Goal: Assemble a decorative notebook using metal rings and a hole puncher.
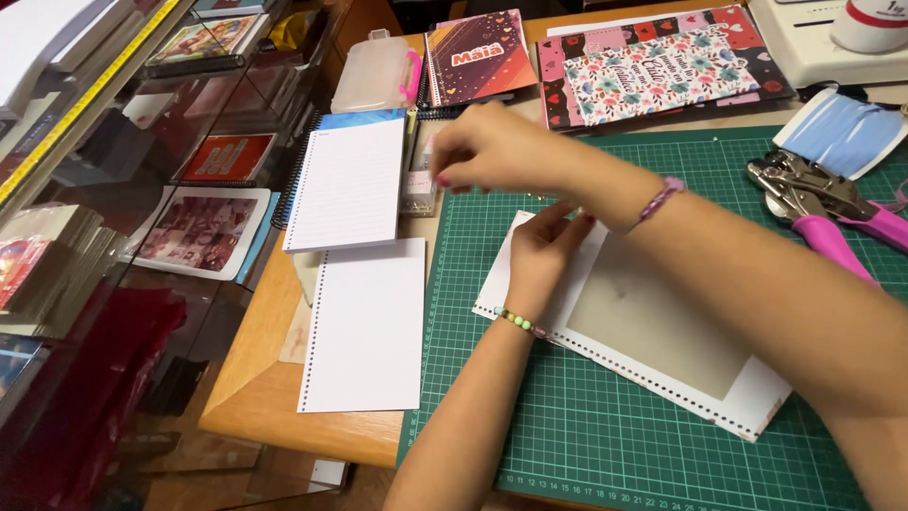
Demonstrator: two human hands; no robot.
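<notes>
Left hand [539, 251]: fingers flat, pinning punched cover [653, 331] to green mat [605, 445]. Right hand [492, 151]: fingertips pinched narrow over small clear box [418, 189]; contents unclear.

I see the cutting mat [662, 416] covering the right half of the desk [260, 378]. A punched cover sheet [653, 331] lies on the mat at frame centre, under my left hand [539, 251]. My right hand [492, 147] hovers above it, over a small box [419, 185]. Left of the mat lie two punched paper stacks [364, 322], one behind the other. Notebooks [473, 57] sit along the top edge, and a punch tool [813, 203] lies on the mat at upper right.
</notes>
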